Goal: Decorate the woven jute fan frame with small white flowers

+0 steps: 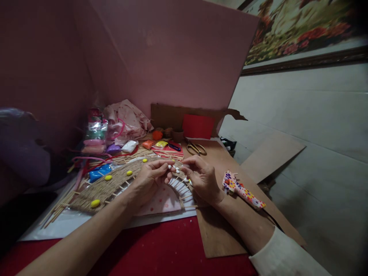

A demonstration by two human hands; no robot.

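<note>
My left hand [151, 178] pinches a small white clay-like piece [169, 167] between thumb and forefinger. Close by on the right, my right hand [202, 178] has its thumb and fingertips pressed together; what lies between them is too small to make out. Both hands are above a fan-shaped craft piece [86, 193] made of thin sticks and a twine-wound band. Yellow oval pieces, such as the one at the lower left [95, 203], sit along the band. More white pieces [177, 171] show between my hands. Pink spotted cloth [161, 201] fills the fan's inner part, partly covered by my left hand.
Scissors [197, 148] lie behind my right hand on a brown board [221, 241]. A glue gun wrapped in flowered cloth [243, 191] rests to the right. Clay packets [130, 146], loose sticks [57, 207], a red card [198, 126] and crumpled pink cloth [129, 119] stand further back.
</note>
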